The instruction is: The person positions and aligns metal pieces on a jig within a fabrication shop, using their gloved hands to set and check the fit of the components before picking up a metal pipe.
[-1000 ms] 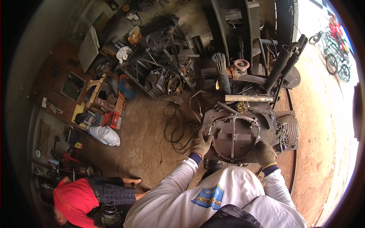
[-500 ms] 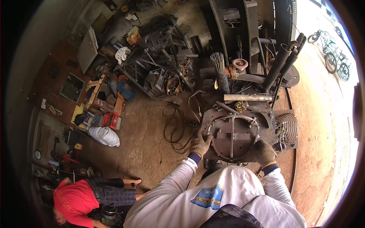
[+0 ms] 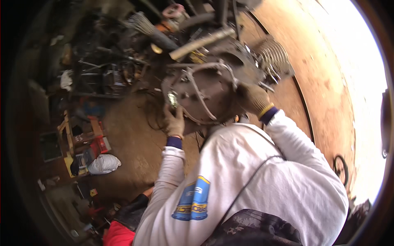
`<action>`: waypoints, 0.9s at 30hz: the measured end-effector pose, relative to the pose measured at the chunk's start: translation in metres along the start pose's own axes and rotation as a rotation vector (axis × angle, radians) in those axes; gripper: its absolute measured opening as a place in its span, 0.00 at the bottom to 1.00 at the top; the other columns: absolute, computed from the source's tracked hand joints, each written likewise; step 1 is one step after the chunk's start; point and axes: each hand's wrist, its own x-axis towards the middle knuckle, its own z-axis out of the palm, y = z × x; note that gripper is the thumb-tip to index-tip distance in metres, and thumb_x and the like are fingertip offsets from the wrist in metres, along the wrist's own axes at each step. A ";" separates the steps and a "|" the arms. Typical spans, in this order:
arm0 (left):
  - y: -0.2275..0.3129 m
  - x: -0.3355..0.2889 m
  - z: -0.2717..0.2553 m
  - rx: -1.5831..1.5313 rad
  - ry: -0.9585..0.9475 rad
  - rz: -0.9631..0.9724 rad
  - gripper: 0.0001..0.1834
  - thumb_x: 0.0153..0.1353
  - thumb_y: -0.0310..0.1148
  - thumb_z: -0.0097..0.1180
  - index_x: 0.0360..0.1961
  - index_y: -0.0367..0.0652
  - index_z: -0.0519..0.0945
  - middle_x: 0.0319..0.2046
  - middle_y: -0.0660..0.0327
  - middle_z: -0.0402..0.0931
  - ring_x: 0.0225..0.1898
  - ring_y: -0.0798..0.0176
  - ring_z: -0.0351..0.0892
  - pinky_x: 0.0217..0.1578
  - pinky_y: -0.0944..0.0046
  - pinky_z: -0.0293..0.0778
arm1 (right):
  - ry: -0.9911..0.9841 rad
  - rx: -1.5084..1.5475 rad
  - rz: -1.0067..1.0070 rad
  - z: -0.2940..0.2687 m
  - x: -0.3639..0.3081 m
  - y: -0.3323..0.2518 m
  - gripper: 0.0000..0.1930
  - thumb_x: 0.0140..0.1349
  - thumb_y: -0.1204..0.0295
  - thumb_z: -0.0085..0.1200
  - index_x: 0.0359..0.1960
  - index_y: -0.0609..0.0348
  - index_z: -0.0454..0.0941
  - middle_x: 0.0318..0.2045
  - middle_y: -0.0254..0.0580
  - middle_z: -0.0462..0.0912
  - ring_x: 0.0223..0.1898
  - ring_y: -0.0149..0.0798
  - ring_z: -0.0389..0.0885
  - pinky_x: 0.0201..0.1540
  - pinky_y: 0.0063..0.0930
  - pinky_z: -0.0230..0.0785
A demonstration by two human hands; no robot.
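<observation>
A round metal frame with a bar across its middle (image 3: 200, 93) lies over a dark steel plate (image 3: 217, 96) on the workbench in front of me. My left hand (image 3: 174, 122), in a knit work glove, grips the frame's left side, thumb and fingers around the edge. Beside those fingertips is a small shiny patch (image 3: 172, 98) too blurred to name. Also gloved, my right hand (image 3: 253, 98) closes on the frame's right side; its fingertips are partly hidden.
Beyond the frame lie a pale metal bar (image 3: 202, 44), a tube holding a bundle of rods (image 3: 154, 33) and an angle grinder (image 3: 174, 12). A coiled wire guard (image 3: 273, 57) sits to the right. A person in a red shirt (image 3: 118, 234) is at the lower left.
My view has swung round and tilted, so the bench appears higher and further left. Both hands stay at the frame's sides, and the frame looks turned. The person in red shows less.
</observation>
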 end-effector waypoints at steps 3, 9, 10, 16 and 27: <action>0.006 0.006 -0.002 0.029 0.037 0.029 0.38 0.63 0.59 0.54 0.66 0.46 0.65 0.56 0.40 0.74 0.55 0.37 0.75 0.55 0.47 0.72 | -0.262 -0.060 0.087 -0.028 0.004 -0.015 0.18 0.66 0.57 0.48 0.38 0.61 0.80 0.33 0.58 0.83 0.38 0.59 0.83 0.38 0.48 0.75; -0.001 0.006 -0.001 -0.019 0.027 0.057 0.36 0.63 0.56 0.56 0.65 0.45 0.66 0.57 0.40 0.73 0.57 0.37 0.73 0.56 0.48 0.72 | -0.245 -0.083 0.006 -0.023 -0.001 -0.013 0.14 0.63 0.61 0.52 0.37 0.61 0.80 0.33 0.54 0.83 0.39 0.55 0.84 0.39 0.44 0.76; -0.003 0.007 0.000 -0.008 0.037 0.081 0.36 0.63 0.56 0.56 0.65 0.45 0.66 0.57 0.41 0.73 0.57 0.37 0.74 0.56 0.48 0.72 | -0.243 -0.088 0.018 -0.024 -0.001 -0.012 0.13 0.62 0.62 0.53 0.37 0.60 0.80 0.33 0.54 0.83 0.39 0.55 0.84 0.39 0.44 0.76; 0.014 0.001 -0.011 0.042 -0.006 0.008 0.38 0.63 0.59 0.54 0.67 0.48 0.63 0.58 0.41 0.72 0.58 0.37 0.73 0.56 0.47 0.71 | -0.189 -0.097 0.081 -0.019 0.001 -0.013 0.15 0.62 0.60 0.53 0.37 0.60 0.80 0.33 0.55 0.83 0.40 0.56 0.84 0.40 0.45 0.76; 0.016 -0.001 -0.010 0.069 -0.020 -0.014 0.38 0.64 0.61 0.52 0.68 0.50 0.62 0.60 0.41 0.71 0.59 0.37 0.72 0.57 0.47 0.71 | -0.166 -0.052 0.121 -0.026 -0.001 -0.017 0.17 0.64 0.56 0.50 0.37 0.58 0.80 0.33 0.55 0.83 0.39 0.59 0.83 0.40 0.48 0.74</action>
